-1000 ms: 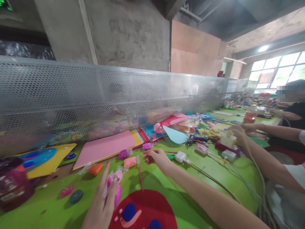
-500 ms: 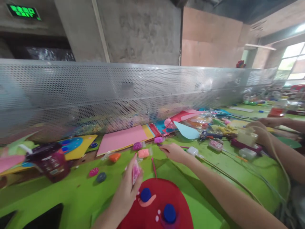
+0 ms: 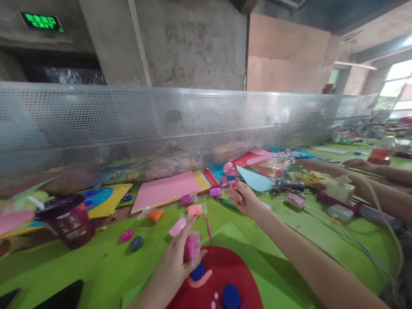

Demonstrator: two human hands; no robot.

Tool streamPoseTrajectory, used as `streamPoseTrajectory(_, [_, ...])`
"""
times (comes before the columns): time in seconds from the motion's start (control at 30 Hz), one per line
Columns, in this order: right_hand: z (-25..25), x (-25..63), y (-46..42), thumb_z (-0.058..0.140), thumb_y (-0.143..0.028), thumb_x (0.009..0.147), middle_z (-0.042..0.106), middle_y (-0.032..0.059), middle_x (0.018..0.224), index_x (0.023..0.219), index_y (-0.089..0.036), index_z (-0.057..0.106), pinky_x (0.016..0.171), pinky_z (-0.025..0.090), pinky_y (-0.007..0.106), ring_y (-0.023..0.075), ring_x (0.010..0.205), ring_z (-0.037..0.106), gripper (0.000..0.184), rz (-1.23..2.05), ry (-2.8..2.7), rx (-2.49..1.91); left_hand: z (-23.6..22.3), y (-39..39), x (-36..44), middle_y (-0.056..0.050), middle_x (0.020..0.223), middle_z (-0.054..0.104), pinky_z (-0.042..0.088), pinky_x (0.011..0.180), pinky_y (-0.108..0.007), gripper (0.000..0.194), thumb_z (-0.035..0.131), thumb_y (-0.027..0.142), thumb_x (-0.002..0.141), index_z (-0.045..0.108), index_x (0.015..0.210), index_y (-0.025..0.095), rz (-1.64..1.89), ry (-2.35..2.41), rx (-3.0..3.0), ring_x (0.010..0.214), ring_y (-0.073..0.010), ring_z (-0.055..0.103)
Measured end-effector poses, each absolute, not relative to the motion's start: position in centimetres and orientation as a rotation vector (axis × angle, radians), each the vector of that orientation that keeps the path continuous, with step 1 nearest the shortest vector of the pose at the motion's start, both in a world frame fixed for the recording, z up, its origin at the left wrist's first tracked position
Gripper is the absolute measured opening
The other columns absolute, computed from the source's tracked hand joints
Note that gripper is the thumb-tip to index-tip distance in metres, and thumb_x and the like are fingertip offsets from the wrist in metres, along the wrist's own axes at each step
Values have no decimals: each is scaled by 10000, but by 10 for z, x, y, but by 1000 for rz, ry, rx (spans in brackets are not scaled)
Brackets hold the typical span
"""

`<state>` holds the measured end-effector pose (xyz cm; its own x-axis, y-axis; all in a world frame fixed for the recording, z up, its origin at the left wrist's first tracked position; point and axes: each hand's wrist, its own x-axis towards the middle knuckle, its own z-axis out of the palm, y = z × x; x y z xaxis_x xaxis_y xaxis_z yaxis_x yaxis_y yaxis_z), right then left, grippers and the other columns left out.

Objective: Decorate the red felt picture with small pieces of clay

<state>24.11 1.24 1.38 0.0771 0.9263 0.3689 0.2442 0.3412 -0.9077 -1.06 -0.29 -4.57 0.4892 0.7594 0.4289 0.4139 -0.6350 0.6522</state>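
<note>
My left hand is closed round a lump of pink clay in clear wrap, just above the near edge of a red felt disc. The disc carries blue clay blobs and a salmon strip. My right hand is raised over the green table with its fingers pinched together; a thin piece seems to stick up from them, but I cannot make it out. Wrapped clay pieces lie between the hands: salmon, orange, magenta. A pink stick lies by the disc.
A dark jar stands at the left, with two clay buttons near it. Coloured sheets lean at a perforated metal screen. A light blue paper shape and clutter lie further right. Another person's arms rest there, beside cables.
My right hand has lifted off the table and closed into a pinch. My left hand has turned the pink clay and brought it down over the red disc's edge.
</note>
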Motion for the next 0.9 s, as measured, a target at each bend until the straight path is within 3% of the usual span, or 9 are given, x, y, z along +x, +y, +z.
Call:
streamPoseTrajectory(0.3, [10, 238, 5, 508, -331, 894, 563, -22, 736, 899, -134, 571, 468, 442, 190, 59, 530, 505, 206, 810, -1730, -1444, -41, -7, -12, -85, 1045, 622, 458, 874, -366, 647, 520, 399, 808, 262, 1374, 223, 936, 985, 2286, 958, -210, 600])
streamPoseTrajectory(0.5, [22, 196, -22, 400, -447, 905, 457, -53, 446, 707, -147, 576, 353, 322, 186, 59, 354, 400, 400, 859, -1952, -1392, -39, -3, -11, -146, 1213, 542, 422, 927, -443, 689, 545, 341, 785, 237, 1385, 200, 1040, 1093, 2307, 1119, -282, 519])
streamPoseTrajectory(0.57, [21, 182, -31, 533, -408, 830, 465, -51, 447, 666, -156, 572, 365, 303, 187, 62, 377, 404, 303, 875, -2043, -1326, -41, 0, -12, -160, 1215, 535, 422, 925, -455, 686, 540, 305, 783, 236, 1387, 189, 1059, 1095, 2332, 1116, -291, 520])
streamPoseTrajectory(0.7, [16, 169, -37, 543, -295, 813, 423, -76, 497, 814, -165, 562, 393, 263, 179, 58, 430, 353, 132, 770, -2057, -1236, -44, 4, -13, -139, 1084, 598, 452, 888, -433, 717, 561, 298, 771, 223, 1391, 175, 1050, 1052, 2353, 1024, -268, 576])
streamPoseTrajectory(0.9, [15, 169, -40, 478, -224, 831, 422, -68, 503, 916, -178, 612, 454, 294, 194, 74, 445, 353, 166, 567, -2102, -1163, -40, 1, -12, -116, 1163, 591, 448, 906, -398, 722, 513, 230, 797, 136, 1412, 217, 1073, 1066, 2305, 1071, -230, 567])
